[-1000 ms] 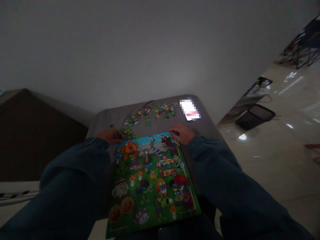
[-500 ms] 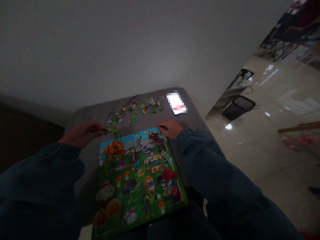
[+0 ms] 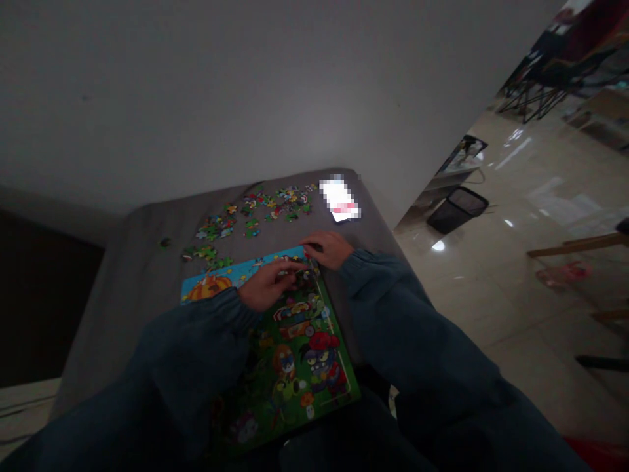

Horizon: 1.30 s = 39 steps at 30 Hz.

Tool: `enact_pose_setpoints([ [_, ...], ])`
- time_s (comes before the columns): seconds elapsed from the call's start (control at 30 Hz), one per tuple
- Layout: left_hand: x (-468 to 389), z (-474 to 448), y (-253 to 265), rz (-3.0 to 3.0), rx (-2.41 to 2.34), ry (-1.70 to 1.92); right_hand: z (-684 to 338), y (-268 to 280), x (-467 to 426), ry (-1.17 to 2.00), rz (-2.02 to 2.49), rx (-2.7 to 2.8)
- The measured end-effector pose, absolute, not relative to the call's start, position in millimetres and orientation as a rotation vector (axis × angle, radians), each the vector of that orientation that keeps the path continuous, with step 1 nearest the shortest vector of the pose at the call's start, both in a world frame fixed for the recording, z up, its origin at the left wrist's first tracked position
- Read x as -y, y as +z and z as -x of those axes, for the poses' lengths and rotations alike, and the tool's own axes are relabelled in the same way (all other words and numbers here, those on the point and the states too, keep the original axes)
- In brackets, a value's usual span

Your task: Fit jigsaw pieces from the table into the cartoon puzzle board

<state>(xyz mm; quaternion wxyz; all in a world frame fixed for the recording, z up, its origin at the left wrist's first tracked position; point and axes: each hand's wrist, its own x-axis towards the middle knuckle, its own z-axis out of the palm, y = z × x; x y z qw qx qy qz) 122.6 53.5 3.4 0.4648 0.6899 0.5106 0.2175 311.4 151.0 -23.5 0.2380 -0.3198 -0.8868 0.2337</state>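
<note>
A green cartoon puzzle board with a blue top strip lies tilted at the near side of the grey padded surface. My left hand reaches across its upper part, fingers stretched toward the top right corner; no piece shows in them. At that corner my right hand has its fingers curled on the board's edge, close to my left fingertips. Loose puzzle pieces lie beyond the board, with more pieces farther right. One dark piece lies alone at the left. My left sleeve hides much of the board's left side.
A lit phone, its screen blurred out, lies on the grey surface at the back right. Behind rises a pale wall. On the tiled floor at the right stands a black mesh bin.
My left hand has moved right, from beside the pieces to above the board's upper right. The small dark piece it held now appears to lie alone at the left. My right hand stays at the corner.
</note>
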Motion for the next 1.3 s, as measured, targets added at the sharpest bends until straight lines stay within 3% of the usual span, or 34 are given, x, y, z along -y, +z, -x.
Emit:
enact_pose_setpoints([
  [0.27,-49,-130,-2,-1.600,-1.257,0.465,-311,-22,-151,0.649,0.873,2.433],
  [1.3,-71,-143,10,-2.308,-1.161,0.234,-312,-20,-150,0.673,0.891,2.469],
])
